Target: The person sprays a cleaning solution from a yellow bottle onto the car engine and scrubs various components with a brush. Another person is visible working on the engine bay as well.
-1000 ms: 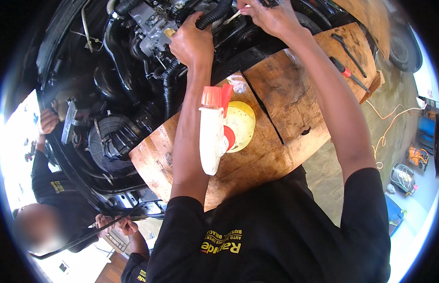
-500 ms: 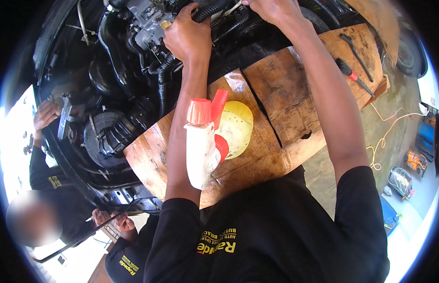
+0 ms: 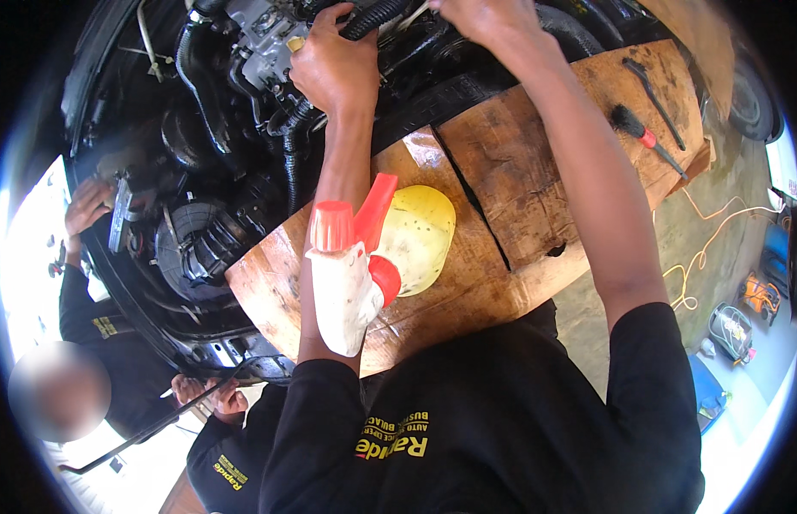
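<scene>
I see the right hand [image 3: 492, 21] cropped by the top edge, its grip unclear; lower left, a co-worker's head [image 3: 60, 391] is blurred.

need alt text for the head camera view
A person's left hand and right hand reach into a black engine bay, the left at a ribbed black hose. A yellow-and-white plastic spray bottle with a red trigger shows over stained brown cardboard; another person's hand appears at left.

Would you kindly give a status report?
Left hand at ribbed black hose. Right hand partly out of frame. Red-triggered, yellow-and-white spray bottle overlapping left forearm in view.
</scene>
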Tool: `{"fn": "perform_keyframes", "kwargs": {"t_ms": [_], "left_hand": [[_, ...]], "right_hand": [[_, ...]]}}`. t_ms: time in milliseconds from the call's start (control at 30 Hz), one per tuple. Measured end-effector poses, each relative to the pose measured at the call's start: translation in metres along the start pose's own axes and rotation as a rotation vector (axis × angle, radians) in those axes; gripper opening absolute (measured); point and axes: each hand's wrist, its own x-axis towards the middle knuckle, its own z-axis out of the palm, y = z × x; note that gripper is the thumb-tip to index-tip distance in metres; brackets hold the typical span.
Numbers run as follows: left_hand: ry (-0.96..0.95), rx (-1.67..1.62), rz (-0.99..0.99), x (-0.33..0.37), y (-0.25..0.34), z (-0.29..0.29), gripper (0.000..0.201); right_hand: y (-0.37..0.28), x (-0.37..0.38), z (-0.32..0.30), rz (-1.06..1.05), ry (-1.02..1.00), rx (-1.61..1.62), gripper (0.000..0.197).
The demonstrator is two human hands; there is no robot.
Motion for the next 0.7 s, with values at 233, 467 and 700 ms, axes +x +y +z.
{"fn": "perform_keyframes", "kwargs": {"t_ms": [233,467,700], "left_hand": [[-0.045,-0.027,-0.088,0.002,0.003,-0.003,0.043],[-0.037,-0.038,-0.101,0.001,0.006,-0.005,0.044],[0.002,-0.059,-0.038,0.001,-0.002,-0.001,0.042]], "right_hand": [[-0.001,-0.017,0.003,-0.511,0.084,-0.880,0.009],[-0.010,-0.027,0.005,-0.742,0.098,-0.935,0.015],[-0.024,-0.036,0.017,-0.581,0.040,-1.030,0.008]]}}
